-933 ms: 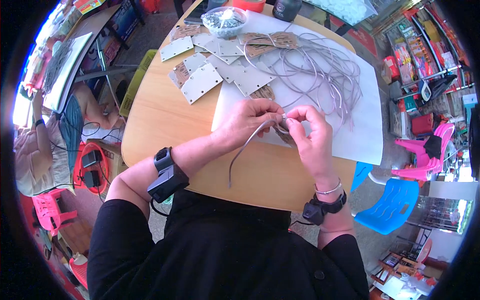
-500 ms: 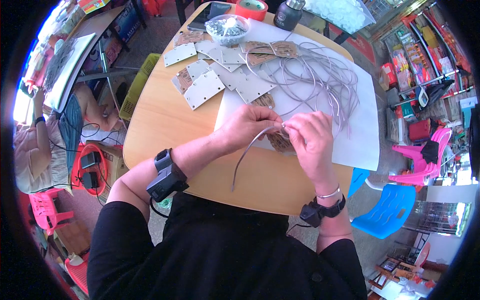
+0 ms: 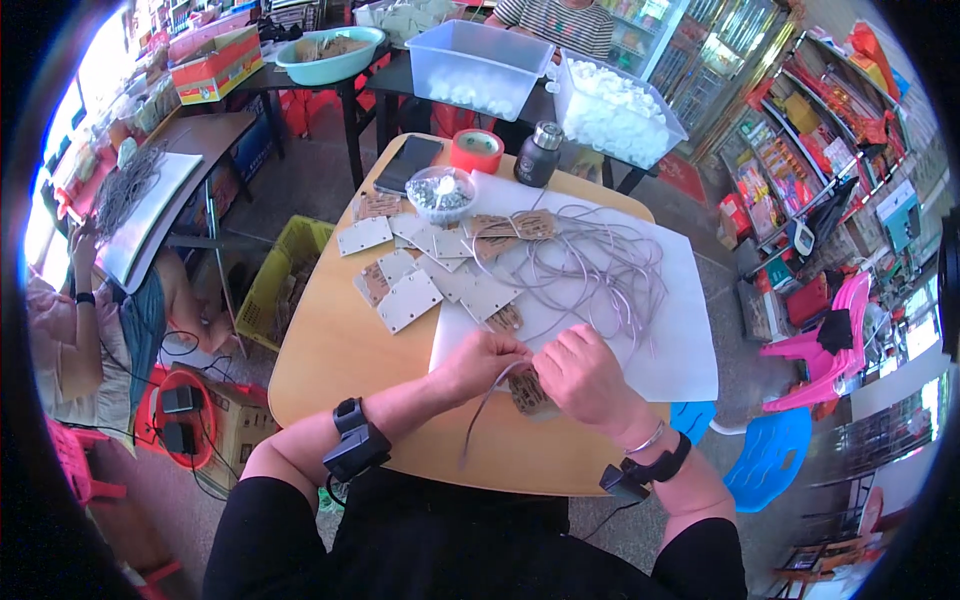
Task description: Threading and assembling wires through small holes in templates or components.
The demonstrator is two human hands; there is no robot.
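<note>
Left hand (image 3: 487,362) fingers pinched on a grey cord (image 3: 487,418); cord's long axis runs from the pinch down toward the near table edge, free end dangling. Right hand (image 3: 585,378) closed over a small brown card tag (image 3: 530,393), just right of the left fingertips, hands almost touching. Tag lies between both hands, right one nearer. Both work over the near edge of the white sheet (image 3: 690,340) on the round wooden table (image 3: 330,345). Cord bundle (image 3: 600,270) and pale plates (image 3: 408,298) lie farther out.

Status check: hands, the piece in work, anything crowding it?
Left hand pinches grey cord. Right hand grips brown card tag. Loose cord pile and white tags lie just beyond.
</note>
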